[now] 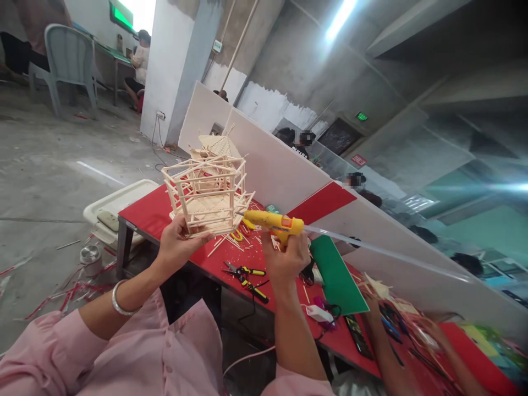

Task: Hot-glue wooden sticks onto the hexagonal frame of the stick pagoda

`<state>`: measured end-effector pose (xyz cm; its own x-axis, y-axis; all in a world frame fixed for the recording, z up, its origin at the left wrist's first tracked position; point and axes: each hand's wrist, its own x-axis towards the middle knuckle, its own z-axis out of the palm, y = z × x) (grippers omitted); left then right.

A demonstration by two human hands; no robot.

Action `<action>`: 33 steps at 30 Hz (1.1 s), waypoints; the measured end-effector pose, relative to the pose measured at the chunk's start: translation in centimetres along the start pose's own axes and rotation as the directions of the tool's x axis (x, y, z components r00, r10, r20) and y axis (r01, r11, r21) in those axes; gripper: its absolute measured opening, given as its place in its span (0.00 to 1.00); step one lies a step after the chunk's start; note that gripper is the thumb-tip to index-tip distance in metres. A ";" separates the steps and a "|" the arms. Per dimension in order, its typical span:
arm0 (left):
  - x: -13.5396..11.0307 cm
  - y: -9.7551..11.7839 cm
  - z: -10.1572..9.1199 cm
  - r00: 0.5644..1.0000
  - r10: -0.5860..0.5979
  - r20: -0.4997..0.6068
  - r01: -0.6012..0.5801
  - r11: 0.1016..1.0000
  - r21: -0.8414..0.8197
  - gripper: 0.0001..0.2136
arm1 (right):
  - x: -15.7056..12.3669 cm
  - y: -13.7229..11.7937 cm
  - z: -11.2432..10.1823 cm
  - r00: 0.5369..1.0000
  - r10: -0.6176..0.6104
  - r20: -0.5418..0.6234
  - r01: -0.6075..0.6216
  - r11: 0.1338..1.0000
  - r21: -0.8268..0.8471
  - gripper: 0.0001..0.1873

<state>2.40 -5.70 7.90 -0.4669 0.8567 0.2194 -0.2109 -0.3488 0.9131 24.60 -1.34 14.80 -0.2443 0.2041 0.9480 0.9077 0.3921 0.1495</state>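
Note:
My left hand (179, 242) grips the lower edge of a wooden-stick model (210, 192), an open frame of pale sticks on a flat base, held up over the table. In my right hand (289, 253) is a yellow hot glue gun (272, 221), fingers wrapped round its handle. Its nozzle points left and meets, or nearly meets, the right side of the model's base; I cannot tell which. A long clear glue stick (383, 254) sticks out of the gun's back. Below lie pliers with yellow and black handles (247, 280) and loose sticks (220, 246).
The red table (144, 204) runs off to the right along a white partition (264, 146). A green board (336, 275), a white plug or adapter (319, 313) and a phone (358, 335) lie rightward. Another person's arms (381, 341) work at lower right. A metal flask (91, 258) stands on the floor.

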 end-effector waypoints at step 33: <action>1.2 -0.5 -1.2 0.966 0.245 0.078 -0.257 0.910 0.325 0.15 | -0.3 -0.1 -1.6 0.956 -0.292 -0.021 0.287 0.949 -0.134 0.20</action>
<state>0.89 -4.94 7.31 -0.4362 0.7721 0.4622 0.2068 -0.4139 0.8865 25.13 -2.86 14.98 -0.4913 0.0619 0.8688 0.8368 0.3104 0.4511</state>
